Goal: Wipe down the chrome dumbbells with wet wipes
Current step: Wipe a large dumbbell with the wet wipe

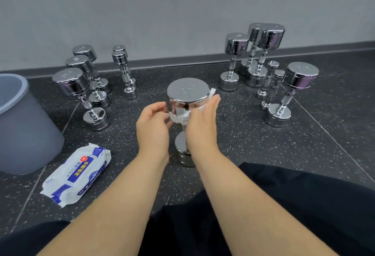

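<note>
Flat right hand [203, 122] presses the white wet wipe [180, 117] on the upright chrome dumbbell [187, 91]; left hand [153, 124] pinches its end; best sweep fully round.

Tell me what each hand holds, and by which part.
The left hand pinches the wet wipe by one end; the right hand presses it flat against the upper head of the dumbbell.

We've got a dark speckled floor [304, 144] with the middle dumbbell [187, 91] standing on end. Left of it stand the left dumbbells [89, 85], right of it the right dumbbells [267, 62]. Nearer us on its left lies a wipes pack [78, 174], and a grey bin [22, 125] sits further left.
</note>
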The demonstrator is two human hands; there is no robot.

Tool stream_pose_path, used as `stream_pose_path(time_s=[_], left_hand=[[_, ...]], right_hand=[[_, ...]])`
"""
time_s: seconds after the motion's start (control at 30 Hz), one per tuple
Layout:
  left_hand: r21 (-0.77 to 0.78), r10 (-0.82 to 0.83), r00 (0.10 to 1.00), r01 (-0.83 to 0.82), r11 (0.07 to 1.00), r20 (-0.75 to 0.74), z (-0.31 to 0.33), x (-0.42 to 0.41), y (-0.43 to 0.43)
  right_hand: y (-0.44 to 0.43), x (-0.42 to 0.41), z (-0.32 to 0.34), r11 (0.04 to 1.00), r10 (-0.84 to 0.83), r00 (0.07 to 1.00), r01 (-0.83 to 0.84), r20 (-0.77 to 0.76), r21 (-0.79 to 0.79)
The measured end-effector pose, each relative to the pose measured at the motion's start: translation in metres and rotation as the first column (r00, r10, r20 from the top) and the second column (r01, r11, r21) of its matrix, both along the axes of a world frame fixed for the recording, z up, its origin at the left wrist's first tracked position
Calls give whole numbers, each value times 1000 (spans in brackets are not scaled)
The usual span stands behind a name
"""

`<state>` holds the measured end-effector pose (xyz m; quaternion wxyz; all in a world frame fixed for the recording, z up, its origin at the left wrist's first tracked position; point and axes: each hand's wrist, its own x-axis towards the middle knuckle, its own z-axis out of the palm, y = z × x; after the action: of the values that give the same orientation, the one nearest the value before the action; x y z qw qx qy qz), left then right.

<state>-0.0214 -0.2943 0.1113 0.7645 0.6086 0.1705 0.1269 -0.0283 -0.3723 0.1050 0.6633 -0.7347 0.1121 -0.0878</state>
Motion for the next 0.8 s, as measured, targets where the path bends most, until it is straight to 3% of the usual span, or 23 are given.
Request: stream_pose_path(time_s=[0.17,0.3,0.47,0.63,0.8], left_hand=[[-77,-43,998,40,996,-36,2,2,5],[-31,-111,994,110,993,-25,3,3,-1],[-66,-56,998,55,996,-21,1,6,3],[6,-91,996,91,996,-8,-2,9,3],[37,-65,998,65,997,3,-4,13,1]], right_hand=[[14,-18,-11,999,-38,992,42,123,-32],[-4,25,-6,970,-218,975,212,38,118],[17,6,0,978,-202,966,189,164,91],[-14,45,4,912,-203,979,200,-28,358],[12,13,-9,933,-166,986,154,8,326]])
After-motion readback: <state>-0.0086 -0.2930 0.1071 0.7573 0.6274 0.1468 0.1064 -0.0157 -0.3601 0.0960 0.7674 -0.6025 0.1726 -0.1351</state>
